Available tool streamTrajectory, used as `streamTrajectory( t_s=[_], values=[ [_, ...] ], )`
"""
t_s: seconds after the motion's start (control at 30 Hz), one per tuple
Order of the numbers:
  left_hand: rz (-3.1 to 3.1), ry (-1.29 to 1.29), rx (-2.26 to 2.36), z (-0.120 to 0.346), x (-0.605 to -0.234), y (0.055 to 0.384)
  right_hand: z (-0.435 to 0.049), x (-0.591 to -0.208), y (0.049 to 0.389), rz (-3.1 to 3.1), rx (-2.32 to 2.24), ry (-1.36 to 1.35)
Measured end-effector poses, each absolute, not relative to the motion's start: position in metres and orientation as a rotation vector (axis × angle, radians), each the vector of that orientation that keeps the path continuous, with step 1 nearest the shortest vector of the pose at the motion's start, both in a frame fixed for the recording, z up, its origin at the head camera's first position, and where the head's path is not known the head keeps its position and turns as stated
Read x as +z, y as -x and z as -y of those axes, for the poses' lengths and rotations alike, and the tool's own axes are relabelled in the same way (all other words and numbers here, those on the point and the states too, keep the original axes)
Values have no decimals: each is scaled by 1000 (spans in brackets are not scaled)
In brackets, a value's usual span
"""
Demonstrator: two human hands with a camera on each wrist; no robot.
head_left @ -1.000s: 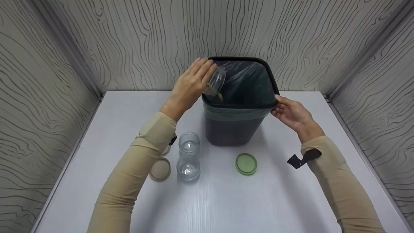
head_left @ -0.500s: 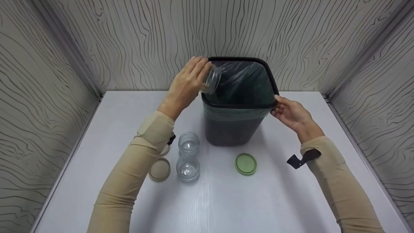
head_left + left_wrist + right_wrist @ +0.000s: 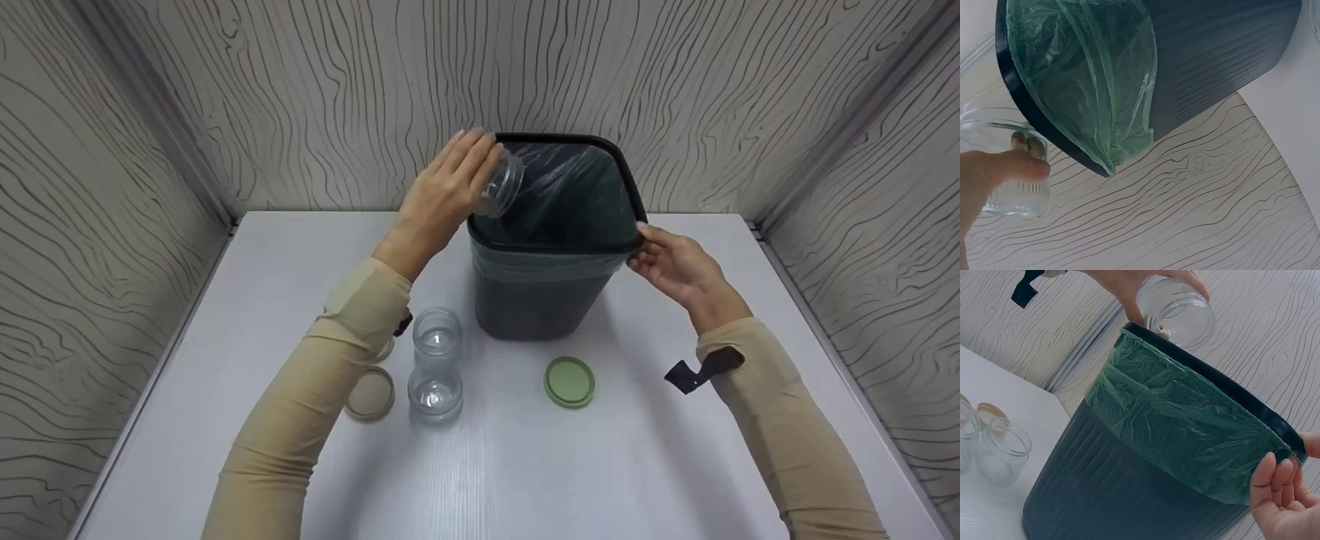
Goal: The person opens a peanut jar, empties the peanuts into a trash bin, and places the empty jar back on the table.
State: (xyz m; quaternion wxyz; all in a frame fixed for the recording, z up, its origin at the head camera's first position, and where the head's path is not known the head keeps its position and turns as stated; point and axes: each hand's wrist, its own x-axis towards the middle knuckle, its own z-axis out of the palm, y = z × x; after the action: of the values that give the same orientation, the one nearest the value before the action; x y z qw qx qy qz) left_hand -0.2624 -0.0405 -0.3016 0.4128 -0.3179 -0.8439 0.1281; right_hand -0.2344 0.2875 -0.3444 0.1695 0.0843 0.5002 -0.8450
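In the head view my left hand [image 3: 442, 195] grips a clear glass jar [image 3: 505, 186], tipped on its side with its mouth over the left rim of a dark trash bin [image 3: 536, 304]. A few small brown pieces [image 3: 1027, 144], perhaps nuts, lie inside the jar in the left wrist view. My right hand [image 3: 684, 271] pinches the bin's rim at the front right corner, thumb on top and fingers beneath. A green plastic bag [image 3: 1185, 416] lines the bin and folds down over its outside. The bin's bottom is hidden.
Two open glass jars [image 3: 436, 390] stand on the white table [image 3: 510, 465] in front of the bin. Left of them lie tan lids [image 3: 370, 394], one partly behind my left sleeve. A green lid [image 3: 569, 382] lies to the right. Wood-patterned walls [image 3: 360, 97] enclose the table.
The tilted jar shifted slightly left, then back right. A small piece seen at its mouth a second ago is no longer there. My right hand stays on the rim.
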Motion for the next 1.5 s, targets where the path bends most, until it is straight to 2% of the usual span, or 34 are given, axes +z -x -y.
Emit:
streamTrajectory(
  t_s=[1.5],
  values=[
    [2142,799,435,24,-300,265,-288,-344,234,-1416,-2407,-242]
  ],
)
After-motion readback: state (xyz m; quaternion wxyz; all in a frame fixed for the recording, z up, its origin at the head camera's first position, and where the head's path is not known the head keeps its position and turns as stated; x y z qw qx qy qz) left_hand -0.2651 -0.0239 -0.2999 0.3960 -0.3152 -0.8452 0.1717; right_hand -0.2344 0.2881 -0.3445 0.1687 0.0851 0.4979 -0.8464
